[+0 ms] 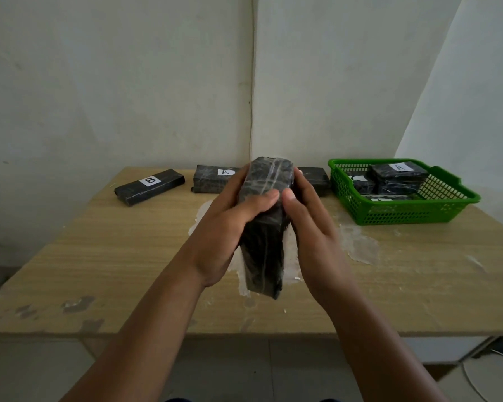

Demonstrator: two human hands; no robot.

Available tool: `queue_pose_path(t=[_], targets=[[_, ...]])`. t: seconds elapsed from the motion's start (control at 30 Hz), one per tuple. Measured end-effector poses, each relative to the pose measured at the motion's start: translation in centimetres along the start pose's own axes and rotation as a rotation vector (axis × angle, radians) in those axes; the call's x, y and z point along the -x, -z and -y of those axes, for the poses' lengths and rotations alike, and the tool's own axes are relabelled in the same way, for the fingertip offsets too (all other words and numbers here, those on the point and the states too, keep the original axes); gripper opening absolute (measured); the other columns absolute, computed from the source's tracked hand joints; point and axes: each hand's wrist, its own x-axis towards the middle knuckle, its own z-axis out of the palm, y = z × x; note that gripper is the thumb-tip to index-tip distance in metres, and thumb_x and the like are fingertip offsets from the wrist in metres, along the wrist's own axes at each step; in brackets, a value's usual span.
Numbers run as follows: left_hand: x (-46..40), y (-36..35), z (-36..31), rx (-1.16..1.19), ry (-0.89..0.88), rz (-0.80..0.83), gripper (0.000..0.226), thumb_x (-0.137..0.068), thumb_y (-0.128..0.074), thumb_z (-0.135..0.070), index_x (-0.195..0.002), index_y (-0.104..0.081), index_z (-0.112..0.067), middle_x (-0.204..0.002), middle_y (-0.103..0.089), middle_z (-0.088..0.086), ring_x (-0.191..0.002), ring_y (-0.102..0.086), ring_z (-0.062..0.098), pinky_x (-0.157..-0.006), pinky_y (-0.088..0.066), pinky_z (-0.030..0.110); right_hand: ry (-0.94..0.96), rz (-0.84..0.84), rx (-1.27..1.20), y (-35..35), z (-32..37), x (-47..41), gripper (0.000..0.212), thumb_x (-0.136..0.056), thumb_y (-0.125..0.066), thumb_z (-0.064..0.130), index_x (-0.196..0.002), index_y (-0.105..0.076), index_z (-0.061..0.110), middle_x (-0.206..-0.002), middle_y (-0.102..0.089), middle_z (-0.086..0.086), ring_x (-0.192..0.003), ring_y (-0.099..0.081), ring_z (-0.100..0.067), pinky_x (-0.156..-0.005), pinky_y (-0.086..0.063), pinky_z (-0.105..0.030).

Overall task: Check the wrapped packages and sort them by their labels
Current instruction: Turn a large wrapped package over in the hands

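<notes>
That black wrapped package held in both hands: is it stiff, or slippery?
The held package probably is stiff: it juts straight past the left hand and right hand without sagging. Its shiny wrap may be slippery. Flat sides suggest it won't roll.

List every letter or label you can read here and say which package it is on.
"B": white label on the black package lying far left on the table.
"A": white label on the package behind the hands.
"A": white label on the top package in the green basket.
Lower basket labels: partly hidden, unreadable.
Held package: no label visible.
</notes>
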Motion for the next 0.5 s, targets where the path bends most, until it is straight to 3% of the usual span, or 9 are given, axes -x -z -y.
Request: queue_pose_path(t=[0.1,0.13,0.2,0.27,0.37,0.5], targets=[[-0.1,0.1,-0.3,0.066,0.027,-0.048,0.044,-0.097,-0.068,-0.034,-0.139,-0.06,-0.026,-0.126,-0.074,-0.003,-0.12,-0.069,0.019,-0.09,-0.059,0.044,-0.037,-0.04,-0.044,0.4,0.0,-0.5,0.042,-0.095,-0.062,0.036,-0.136,-0.061,0.037,-0.135,-0.071,0.004,-0.126,-0.068,-0.013,-0.1,-0.059,-0.034],[-0.1,0.0,-0.5,0.071,0.031,-0.078,0.037,-0.099,-0.067,-0.029,-0.135,-0.062,-0.026,-0.116,-0.076,-0.006,-0.111,-0.071,0.016,-0.08,-0.06,0.039,-0.031,-0.056,-0.053,0.5,0.0,-0.6,0.04,-0.091,-0.058,0.031,-0.13,-0.064,0.037,-0.132,-0.073,0.003,-0.124,-0.069,-0.017,-0.102,-0.059,-0.039],[-0.2,-0.1,-0.5,0.038,0.023,-0.128,0.031,-0.099,-0.066,-0.021,-0.129,-0.064,-0.026,-0.105,-0.077,-0.007,-0.101,-0.072,0.014,-0.072,-0.059,0.037,-0.019,-0.088,-0.061,0.4,0.1,-0.5,0.033,-0.094,-0.059,0.024,-0.125,-0.067,0.032,-0.124,-0.076,0.002,-0.118,-0.072,-0.019,-0.096,-0.062,-0.038],[-0.2,-0.6,-0.4,0.002,0.0,-0.169,0.029,-0.099,-0.066,-0.019,-0.126,-0.068,-0.026,-0.11,-0.078,-0.003,-0.102,-0.075,0.015,-0.075,-0.061,0.037,-0.017,-0.12,-0.058,0.3,0.3,-0.4,0.02,-0.102,-0.064,0.016,-0.119,-0.071,0.026,-0.112,-0.078,0.002,-0.108,-0.076,-0.019,-0.086,-0.063,-0.033],[0.0,-1.1,0.0,-0.003,-0.024,-0.185,0.022,-0.098,-0.069,-0.023,-0.12,-0.073,-0.02,-0.121,-0.075,0.01,-0.107,-0.077,0.024,-0.09,-0.063,0.046,-0.026,-0.161,-0.061,0.1,0.6,-0.4,0.014,-0.1,-0.068,0.014,-0.107,-0.074,0.024,-0.101,-0.08,0.001,-0.1,-0.078,-0.02,-0.081,-0.063,-0.033],[0.3,-1.5,-0.3,0.013,-0.046,-0.185,0.019,-0.098,-0.069,-0.019,-0.116,-0.075,-0.018,-0.117,-0.076,0.01,-0.104,-0.077,0.022,-0.087,-0.064,0.04,0.011,-0.187,-0.051,0.3,1.1,-0.4,0.014,-0.098,-0.07,0.011,-0.098,-0.075,0.023,-0.093,-0.08,0.001,-0.09,-0.079,-0.018,-0.075,-0.064,-0.03]])
